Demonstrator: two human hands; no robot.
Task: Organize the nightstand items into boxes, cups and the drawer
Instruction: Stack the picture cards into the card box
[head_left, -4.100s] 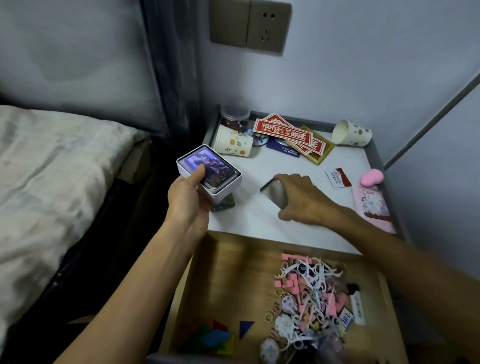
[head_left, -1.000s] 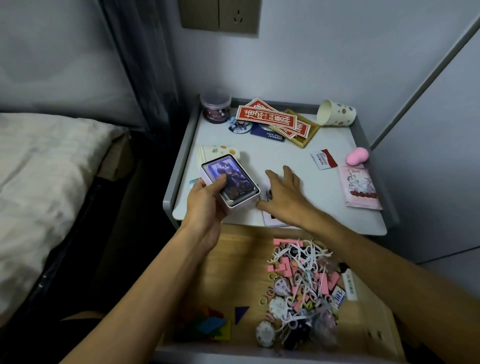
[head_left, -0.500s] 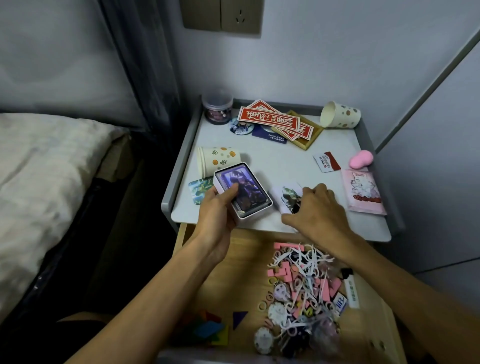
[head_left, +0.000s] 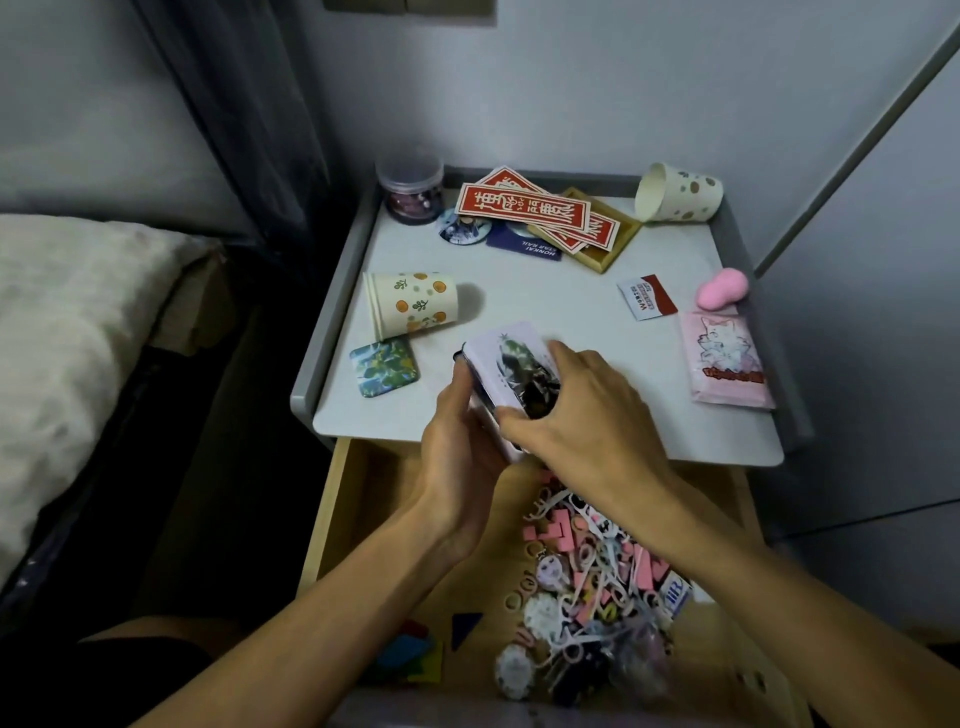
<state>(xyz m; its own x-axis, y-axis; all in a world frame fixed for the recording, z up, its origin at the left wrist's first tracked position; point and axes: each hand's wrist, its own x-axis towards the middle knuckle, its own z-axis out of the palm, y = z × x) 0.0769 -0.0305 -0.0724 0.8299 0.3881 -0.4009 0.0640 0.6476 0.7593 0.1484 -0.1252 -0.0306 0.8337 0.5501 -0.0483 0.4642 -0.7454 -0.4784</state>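
- The box is held over the desk's front edge, clamped in the left grip.
- A card is pinched onto it by the right grip.
- The card is judged light, stiff, slick; edges are best taken.

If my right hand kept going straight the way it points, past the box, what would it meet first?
Your right hand would likely meet the orange-print paper cup; depth is unclear.

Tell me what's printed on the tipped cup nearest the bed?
Oranges and green leaves on the cream paper cup; head view.
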